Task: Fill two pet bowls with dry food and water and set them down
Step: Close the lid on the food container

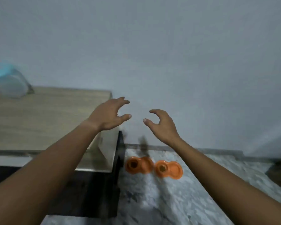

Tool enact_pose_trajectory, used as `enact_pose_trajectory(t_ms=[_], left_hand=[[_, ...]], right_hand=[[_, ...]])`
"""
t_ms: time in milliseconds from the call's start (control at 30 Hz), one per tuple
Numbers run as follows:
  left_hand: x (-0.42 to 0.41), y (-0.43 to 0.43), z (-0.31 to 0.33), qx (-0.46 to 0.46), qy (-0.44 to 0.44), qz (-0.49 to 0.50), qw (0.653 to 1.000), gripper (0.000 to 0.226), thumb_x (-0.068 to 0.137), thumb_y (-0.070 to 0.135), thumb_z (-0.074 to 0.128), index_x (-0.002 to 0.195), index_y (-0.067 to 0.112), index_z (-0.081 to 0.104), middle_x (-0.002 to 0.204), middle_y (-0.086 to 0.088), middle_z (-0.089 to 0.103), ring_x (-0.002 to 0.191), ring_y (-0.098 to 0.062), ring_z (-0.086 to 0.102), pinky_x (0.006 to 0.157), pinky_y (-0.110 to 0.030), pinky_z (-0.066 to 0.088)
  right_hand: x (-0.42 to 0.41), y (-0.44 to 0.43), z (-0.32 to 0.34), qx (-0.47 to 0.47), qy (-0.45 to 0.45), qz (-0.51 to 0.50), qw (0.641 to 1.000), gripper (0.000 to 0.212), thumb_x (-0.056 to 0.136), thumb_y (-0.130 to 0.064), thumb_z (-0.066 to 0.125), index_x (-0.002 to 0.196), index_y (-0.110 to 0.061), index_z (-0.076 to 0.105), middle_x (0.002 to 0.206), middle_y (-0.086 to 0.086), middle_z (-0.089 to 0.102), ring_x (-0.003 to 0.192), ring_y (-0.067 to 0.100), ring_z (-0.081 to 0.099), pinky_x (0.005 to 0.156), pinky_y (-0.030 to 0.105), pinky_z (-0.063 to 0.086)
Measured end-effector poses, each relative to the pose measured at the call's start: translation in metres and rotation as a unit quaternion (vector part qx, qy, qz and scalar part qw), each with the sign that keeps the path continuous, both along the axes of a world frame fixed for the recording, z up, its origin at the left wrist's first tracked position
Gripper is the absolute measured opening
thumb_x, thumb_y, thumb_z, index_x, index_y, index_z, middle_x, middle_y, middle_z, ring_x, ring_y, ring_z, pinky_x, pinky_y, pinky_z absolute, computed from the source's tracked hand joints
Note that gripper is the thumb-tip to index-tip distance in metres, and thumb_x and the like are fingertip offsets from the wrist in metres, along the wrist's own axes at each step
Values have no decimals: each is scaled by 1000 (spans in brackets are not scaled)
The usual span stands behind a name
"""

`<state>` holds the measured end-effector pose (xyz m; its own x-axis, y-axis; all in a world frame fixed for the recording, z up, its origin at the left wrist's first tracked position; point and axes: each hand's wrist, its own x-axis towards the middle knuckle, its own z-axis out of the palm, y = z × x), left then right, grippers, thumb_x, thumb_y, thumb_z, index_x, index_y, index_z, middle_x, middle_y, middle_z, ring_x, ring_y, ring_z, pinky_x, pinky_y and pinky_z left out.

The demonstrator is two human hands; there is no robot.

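Two orange double pet bowls stand side by side on the grey speckled floor by the wall. The left bowl (139, 165) and the right bowl (169, 169) each show a dark brown heap in their left cup; the right cups are too blurred to read. My left hand (109, 115) and my right hand (162, 125) are raised in front of the wall, well above the bowls. Both are empty with fingers spread and curled.
A light wooden counter (44, 117) lies to the left, with a dark cabinet front below it. A clear container with a blue lid (6, 80) stands at its far left. A dark smudge (143, 146) marks the wall base above the bowls.
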<state>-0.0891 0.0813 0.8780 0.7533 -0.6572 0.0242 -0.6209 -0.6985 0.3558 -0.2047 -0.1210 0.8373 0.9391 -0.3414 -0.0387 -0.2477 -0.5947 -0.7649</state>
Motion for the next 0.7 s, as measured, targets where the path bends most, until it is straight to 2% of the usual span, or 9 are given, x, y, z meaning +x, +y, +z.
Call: enact_pose_trajectory(t_ms=[67,167,267,367,500,700], left_hand=[[-5,75,54,12,-39,28,999,62,90,58,54,145,32,41,158,4,32,144,-18,31,112,-37,29],[-10,181,117,9,-100,62,993,62,90,58,53,145,32,40,158,3,31,144,-18,31,113,-38,30],[-20,299,158,-6,-143,118,983,60,92,59,51,144,32,42,157,5,33,143,-17,32,112,-39,31],[-27,396,169,-11,-150,173,973,59,92,60,49,143,31,43,154,5,39,140,-18,37,108,-39,35],[-34,508,161,-30,-116,233,965,57,91,58,52,139,28,49,148,2,47,135,-21,44,105,-38,39],[14,622,127,-46,-63,267,961,59,86,57,59,138,29,52,144,5,53,131,-19,49,104,-36,42]], right_hand=[[11,60,51,1,-35,29,999,53,91,-50,66,137,-24,60,148,-5,53,138,13,47,108,27,35],[28,156,106,6,-86,66,994,55,91,-51,66,138,-24,59,149,-5,53,138,14,47,112,34,39],[43,271,143,21,-134,95,986,51,93,-48,65,137,-23,60,148,-4,54,138,14,47,110,31,37],[55,367,157,35,-158,122,979,49,93,-46,65,136,-21,61,147,-2,54,138,15,48,109,30,36],[63,486,149,45,-143,146,978,51,91,-46,66,135,-20,62,143,0,58,133,18,52,106,32,39],[121,606,127,43,-116,168,978,50,90,-47,66,133,-22,62,142,1,60,131,20,54,106,36,42]])
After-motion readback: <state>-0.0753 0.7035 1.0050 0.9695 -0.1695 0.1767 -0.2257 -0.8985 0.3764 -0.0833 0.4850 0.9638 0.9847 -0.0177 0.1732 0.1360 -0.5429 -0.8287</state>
